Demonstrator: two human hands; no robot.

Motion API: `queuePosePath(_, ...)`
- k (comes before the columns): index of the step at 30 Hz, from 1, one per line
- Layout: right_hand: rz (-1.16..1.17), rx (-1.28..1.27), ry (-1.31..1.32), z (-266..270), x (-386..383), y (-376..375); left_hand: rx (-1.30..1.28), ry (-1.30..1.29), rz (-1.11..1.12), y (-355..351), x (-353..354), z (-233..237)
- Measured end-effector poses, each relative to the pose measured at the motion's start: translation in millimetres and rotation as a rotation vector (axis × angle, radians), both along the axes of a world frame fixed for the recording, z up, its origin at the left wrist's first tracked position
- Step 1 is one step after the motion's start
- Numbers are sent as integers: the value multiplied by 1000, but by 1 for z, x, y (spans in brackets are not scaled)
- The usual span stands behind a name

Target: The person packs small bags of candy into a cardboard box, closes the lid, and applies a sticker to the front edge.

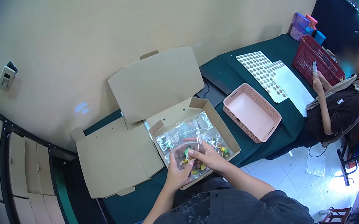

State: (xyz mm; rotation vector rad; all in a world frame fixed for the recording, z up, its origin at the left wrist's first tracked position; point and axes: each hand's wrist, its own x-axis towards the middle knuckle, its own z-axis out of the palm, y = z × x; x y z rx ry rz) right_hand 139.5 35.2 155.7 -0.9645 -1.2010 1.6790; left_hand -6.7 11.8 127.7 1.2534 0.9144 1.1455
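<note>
Holding a clear plastic bag (183,134) over the near part of the open cardboard box (221,126), with the grip of both the left hand (180,172) and the right hand (209,157) closed on it, thumbs close together near small green and dark pieces. Too tangled with reflections to tell exactly which pieces lie inside it. Beneath, within the box, more clear packets (214,138) with small coloured pieces, some yellow and green. Left of the box, on the green-covered counter (142,203), a wide cardboard panel (112,158). Just right of the box, a pink basket (255,113). Behind the box, a raised cardboard panel (159,85) near the wall (130,22). Farther right of the box, a sheet with rows of round prints (259,75) and a white sheet (294,89); beyond them, a dark red basket (314,58) and a seated person (338,112) with a small item raised in hand.
</note>
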Motion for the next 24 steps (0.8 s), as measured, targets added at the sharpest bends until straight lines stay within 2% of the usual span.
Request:
queuePosePath(3,16,-67,15,6,2,-1,-108,-1,-31,-4,1,12)
queuePosePath(4,-7,-157,63,8,3,-1,-8,-1,-71,-4,1,9)
queuePosePath(8,-52,-176,126,3,1,-2,59,14,-43,-3,4,6)
queuePosePath(10,55,-92,34,4,6,-4,-50,1,-22,-1,3,2)
queuePosePath(13,-57,-182,48,-1,2,-2,-99,19,-105,-10,6,9)
queuePosePath(14,-69,-267,73,4,4,-5,74,91,-87,-10,10,7)
queuePosePath(18,-50,-228,107,-9,8,-7,-107,-21,-46,-11,10,4)
queuePosePath(20,101,-74,59,-12,9,-11,-159,-81,30,-8,5,2)
queuePosePath(23,75,-77,95,-6,5,-16,-52,-11,91,-10,4,3)
queuePosePath(24,27,-106,90,4,6,-18,-140,-113,55,-9,3,2)
